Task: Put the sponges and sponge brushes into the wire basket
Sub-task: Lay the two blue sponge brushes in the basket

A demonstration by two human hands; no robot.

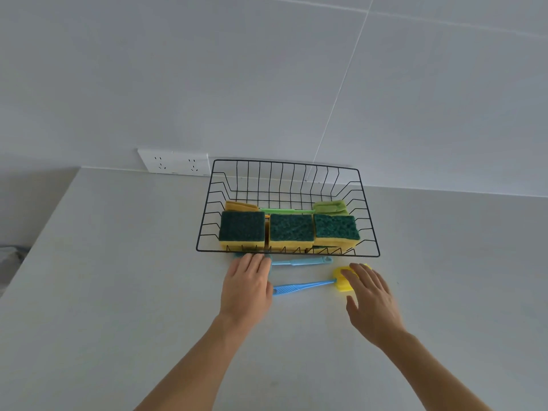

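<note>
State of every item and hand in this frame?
wire basket: upright, part filled
three scrub sponges: in basket
green sponge brush: in basket
blue-headed brush: on counter
yellow-headed brush: on counter
left hand: open, covering blue head
right hand: open, over yellow head

Left hand (247, 284) flat, palm down; right hand (372, 301) spread, hovering.

The wire basket (367, 221) is sitting at the counter's (118, 292) back edge, against the wall. Three sponges (291, 230) are lining its front side, with a sponge brush (329, 207) lying behind them. Two more sponge brushes (305, 286) are lying on the counter just before the basket, one behind the other.
</note>
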